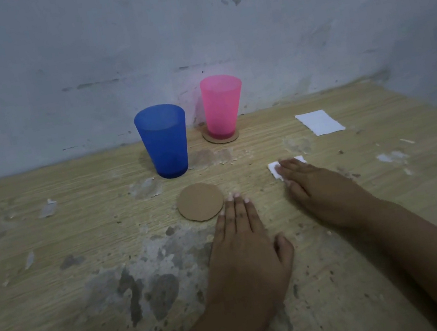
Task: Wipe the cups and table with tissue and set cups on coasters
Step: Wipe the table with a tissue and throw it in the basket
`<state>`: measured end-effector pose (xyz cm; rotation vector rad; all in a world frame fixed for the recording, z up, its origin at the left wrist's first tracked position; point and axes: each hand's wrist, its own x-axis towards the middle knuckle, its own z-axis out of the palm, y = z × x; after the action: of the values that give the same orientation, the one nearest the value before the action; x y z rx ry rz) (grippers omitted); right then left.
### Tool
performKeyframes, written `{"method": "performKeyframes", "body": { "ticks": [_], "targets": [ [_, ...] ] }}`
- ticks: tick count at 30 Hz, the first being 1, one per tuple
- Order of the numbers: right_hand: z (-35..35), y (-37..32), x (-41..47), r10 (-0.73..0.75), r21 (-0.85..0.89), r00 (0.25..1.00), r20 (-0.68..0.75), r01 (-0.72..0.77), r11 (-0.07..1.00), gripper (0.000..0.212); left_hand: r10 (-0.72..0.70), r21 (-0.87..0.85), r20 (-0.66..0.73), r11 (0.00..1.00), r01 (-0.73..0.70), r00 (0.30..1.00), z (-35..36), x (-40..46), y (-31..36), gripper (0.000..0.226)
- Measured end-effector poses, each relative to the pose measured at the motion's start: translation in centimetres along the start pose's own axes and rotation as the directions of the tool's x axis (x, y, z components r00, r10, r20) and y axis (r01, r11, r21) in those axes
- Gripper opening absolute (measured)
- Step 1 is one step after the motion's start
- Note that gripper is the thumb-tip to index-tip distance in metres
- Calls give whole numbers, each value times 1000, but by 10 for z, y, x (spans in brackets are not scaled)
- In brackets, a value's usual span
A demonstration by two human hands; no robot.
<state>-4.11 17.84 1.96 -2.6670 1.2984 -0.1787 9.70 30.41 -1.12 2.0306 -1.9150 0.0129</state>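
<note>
A blue cup (165,142) stands upright on the bare table (51,253). Behind it and to the right, a pink cup (222,106) stands on a round cardboard coaster (208,139) near the wall. A second cardboard coaster (199,201) lies bare in front of the blue cup. My left hand (245,248) rests flat on the table, fingertips just right of that coaster, holding nothing. My right hand (321,191) presses flat on a folded white tissue (273,168), which shows only at my fingertips.
A second white tissue sheet (319,122) lies flat at the back right of the table. The wooden tabletop is worn, with grey peeled patches and small white flecks. A stained wall (189,39) runs along the table's far edge.
</note>
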Motion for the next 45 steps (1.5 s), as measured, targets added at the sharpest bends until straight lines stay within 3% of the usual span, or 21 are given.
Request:
{"method": "performKeyframes", "body": {
  "ticks": [9,14,21,29,34,39,45],
  "targets": [
    [11,-18,-9,-209,9,978,28,209,978,49,6,2,-10,1000,-6,1000,0,-3,0,67],
    [4,-4,-2,-49,-1,999,18,49,999,49,-1,-11,26,1000,2,1000,-2,-1,0,80],
    [11,-42,57,-159,-2,986,41,159,987,48,7,-41,-8,999,-7,1000,-4,0,0,79],
    [2,6,20,52,-66,999,-10,-52,996,49,3,-5,54,1000,-3,999,-1,1,0,86],
    [9,-11,-26,-78,0,997,-16,78,997,49,-11,-55,-1,998,11,1000,-1,-1,1,69],
    [13,-42,1,-239,59,969,56,236,970,47,-8,-44,-35,999,6,999,2,-2,2,63],
    [6,-29,46,-123,-26,989,78,125,992,49,-31,-6,-15,1000,31,999,-1,-1,1,69]
  ]
}}
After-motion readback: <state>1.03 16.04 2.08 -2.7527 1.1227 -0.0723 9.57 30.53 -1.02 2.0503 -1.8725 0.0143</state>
